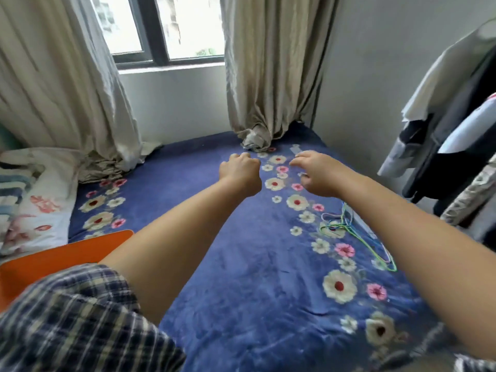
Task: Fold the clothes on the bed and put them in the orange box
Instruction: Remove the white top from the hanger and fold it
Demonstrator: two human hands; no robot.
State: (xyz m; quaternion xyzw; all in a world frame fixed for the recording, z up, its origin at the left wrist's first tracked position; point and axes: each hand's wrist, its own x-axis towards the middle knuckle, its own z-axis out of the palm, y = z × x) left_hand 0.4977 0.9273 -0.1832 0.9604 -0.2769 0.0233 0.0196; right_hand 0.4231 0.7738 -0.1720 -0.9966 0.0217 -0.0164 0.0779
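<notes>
Across the bed [241,264] I see only the blue flowered blanket; clothes hang on a rack [451,116] at right, soft and light, best pinched at the shoulders. Orange box [53,259] sits left; my left hand [240,174] is clenched on nothing, right hand [316,173] loosely curled, holding nothing.

views: one, head-worn, wide-angle | faces: forward and down along the bed [241,264] toward the far window [161,28] | range: close over the near bed end, both forearms reaching from the bottom edge | edges: orange box [53,259] near left, hanging clothes [442,116] at right | shared: none
</notes>
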